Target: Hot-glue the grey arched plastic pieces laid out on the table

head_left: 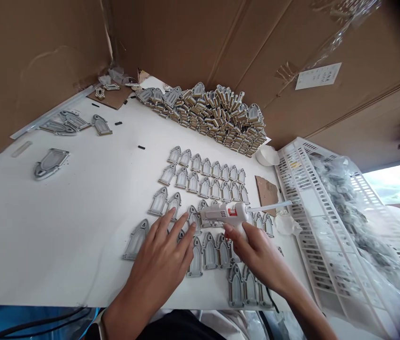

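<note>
Hands: two; right (256,252) grips one glue gun (226,215), left (162,257) presses arch pieces (205,177).

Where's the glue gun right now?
Head view, centre-right: the glue gun is in the right hand, over the rows of arch-shaped pieces, just left of the white crate.

Glue gun (227,213) over arched pieces (205,178)

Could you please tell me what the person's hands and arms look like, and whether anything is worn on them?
Both hands, the left hand and right hand, are bare, with no gloves or rings visible. The forearms are bare too, with no sleeves in view. A pale band, perhaps a watch strap, sits at the left wrist.
</note>
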Action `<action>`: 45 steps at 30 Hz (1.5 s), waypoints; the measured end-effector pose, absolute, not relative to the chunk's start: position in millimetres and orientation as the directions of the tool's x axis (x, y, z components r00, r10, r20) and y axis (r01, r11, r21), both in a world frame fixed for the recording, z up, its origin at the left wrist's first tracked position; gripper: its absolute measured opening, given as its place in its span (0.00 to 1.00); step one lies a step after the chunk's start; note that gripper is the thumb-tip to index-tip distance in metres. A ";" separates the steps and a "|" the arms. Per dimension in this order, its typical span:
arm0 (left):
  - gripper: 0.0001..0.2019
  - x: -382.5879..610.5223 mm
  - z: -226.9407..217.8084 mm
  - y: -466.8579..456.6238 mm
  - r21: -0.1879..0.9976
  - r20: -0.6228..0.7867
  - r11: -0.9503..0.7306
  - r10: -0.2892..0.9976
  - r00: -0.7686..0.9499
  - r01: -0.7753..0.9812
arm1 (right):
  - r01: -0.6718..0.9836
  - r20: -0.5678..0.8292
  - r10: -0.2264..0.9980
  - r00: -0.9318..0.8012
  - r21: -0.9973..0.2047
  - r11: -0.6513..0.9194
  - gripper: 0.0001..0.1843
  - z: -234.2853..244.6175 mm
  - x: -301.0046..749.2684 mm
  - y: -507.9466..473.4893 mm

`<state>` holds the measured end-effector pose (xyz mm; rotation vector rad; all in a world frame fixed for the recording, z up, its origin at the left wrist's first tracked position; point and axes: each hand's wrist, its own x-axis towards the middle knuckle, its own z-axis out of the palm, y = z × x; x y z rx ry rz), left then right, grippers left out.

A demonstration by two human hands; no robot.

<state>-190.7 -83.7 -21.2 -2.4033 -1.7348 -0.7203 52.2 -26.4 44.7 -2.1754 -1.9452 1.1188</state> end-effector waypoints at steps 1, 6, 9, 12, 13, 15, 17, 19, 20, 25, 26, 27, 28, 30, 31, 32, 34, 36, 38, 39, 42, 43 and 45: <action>0.19 -190.2 -21.2 -83.6 0.193 0.426 -0.349 0.872 0.242 0.917 | 0.881 -0.454 0.890 -0.041 -0.437 -0.183 0.46 46.1 50.1 -27.9; 0.19 -189.0 -22.0 -84.8 0.194 0.429 -0.353 0.870 0.244 0.915 | 0.928 -0.344 0.931 -0.118 -0.372 -0.020 0.41 52.9 40.7 -33.0; 0.20 -189.1 -22.6 -85.7 0.196 0.425 -0.357 0.870 0.249 0.913 | 0.948 -0.256 0.949 -0.185 -0.300 0.104 0.37 53.8 38.8 -38.8; 0.20 -189.2 -22.8 -86.2 0.190 0.419 -0.355 0.873 0.251 0.915 | 0.947 -0.109 0.954 -0.280 -0.194 0.256 0.34 55.8 36.9 -45.9; 0.20 -189.1 -22.9 -86.4 0.188 0.418 -0.354 0.873 0.252 0.916 | 0.939 -0.063 0.946 -0.317 -0.163 0.304 0.33 57.5 35.6 -47.8; 0.20 -188.7 -23.1 -86.5 0.184 0.415 -0.354 0.874 0.254 0.917 | 0.918 -0.022 0.924 -0.382 -0.122 0.377 0.25 62.5 32.0 -50.6; 0.19 -188.0 -23.1 -86.7 0.184 0.414 -0.352 0.875 0.252 0.918 | 0.900 -0.029 0.902 -0.431 -0.085 0.427 0.15 69.1 27.8 -52.5; 0.18 -187.3 -22.8 -86.9 0.185 0.415 -0.344 0.876 0.244 0.920 | 0.879 -0.038 0.878 -0.477 -0.029 0.476 0.18 75.5 24.1 -55.1; 0.17 -187.0 -22.5 -87.1 0.187 0.416 -0.341 0.877 0.240 0.921 | 0.866 -0.031 0.866 -0.499 0.005 0.499 0.21 78.1 22.9 -56.9; 0.19 -187.9 -20.3 -87.1 0.212 0.397 -0.333 0.889 0.230 0.919 | 0.853 0.046 0.853 -0.520 0.090 0.515 0.25 83.9 29.3 -69.0; 0.20 -188.5 -20.1 -86.8 0.217 0.394 -0.333 0.890 0.230 0.918 | 0.861 0.049 0.860 -0.508 0.067 0.505 0.25 84.1 33.6 -70.6; 0.20 -189.1 -20.1 -86.5 0.221 0.394 -0.335 0.890 0.230 0.916 | 0.870 0.045 0.869 -0.493 0.032 0.492 0.25 84.1 38.8 -71.7; 0.20 -189.8 -20.3 -86.0 0.225 0.397 -0.336 0.889 0.229 0.914 | 0.881 0.032 0.880 -0.473 -0.010 0.474 0.25 84.0 44.5 -72.1; 0.20 -190.7 -21.1 -85.2 0.235 0.404 -0.338 0.887 0.225 0.911 | 0.905 -0.016 0.909 -0.417 -0.096 0.414 0.24 83.6 56.0 -71.2; 0.20 -191.0 -21.6 -84.8 0.241 0.406 -0.338 0.887 0.222 0.910 | 0.918 -0.035 0.924 -0.381 -0.136 0.373 0.23 83.2 61.1 -70.2; 0.20 -191.1 -22.0 -84.5 0.246 0.409 -0.339 0.886 0.219 0.908 | 0.927 -0.052 0.937 -0.345 -0.175 0.332 0.21 82.6 65.7 -69.2; 0.20 -191.0 -22.5 -84.0 0.254 0.414 -0.342 0.884 0.218 0.905 | 0.933 -0.069 0.956 -0.284 -0.248 0.259 0.20 80.8 72.6 -67.5; 0.20 -190.9 -22.4 -83.7 0.260 0.413 -0.346 0.884 0.220 0.902 | 0.930 -0.056 0.971 -0.234 -0.305 0.207 0.26 78.4 77.1 -67.2; 0.20 -191.0 -21.9 -83.5 0.269 0.411 -0.346 0.885 0.218 0.899 | 0.927 -0.053 0.982 -0.182 -0.343 0.153 0.31 76.2 79.7 -68.3; 0.19 -191.1 -21.8 -83.5 0.275 0.411 -0.347 0.886 0.216 0.897 | 0.925 -0.055 0.986 -0.155 -0.359 0.126 0.32 75.4 80.6 -69.4; 0.19 -191.6 -21.8 -83.5 0.298 0.420 -0.349 0.884 0.206 0.888 | 0.916 -0.078 0.990 -0.115 -0.393 0.075 0.34 74.4 81.7 -73.0; 0.19 -191.8 -22.0 -83.5 0.307 0.418 -0.348 0.885 0.203 0.886 | 0.914 -0.086 0.990 -0.115 -0.398 0.072 0.35 74.5 81.9 -74.3; 0.19 -192.4 -22.2 -83.2 0.322 0.411 -0.344 0.890 0.197 0.882 | 0.914 -0.097 0.987 -0.128 -0.397 0.080 0.34 75.2 82.2 -76.8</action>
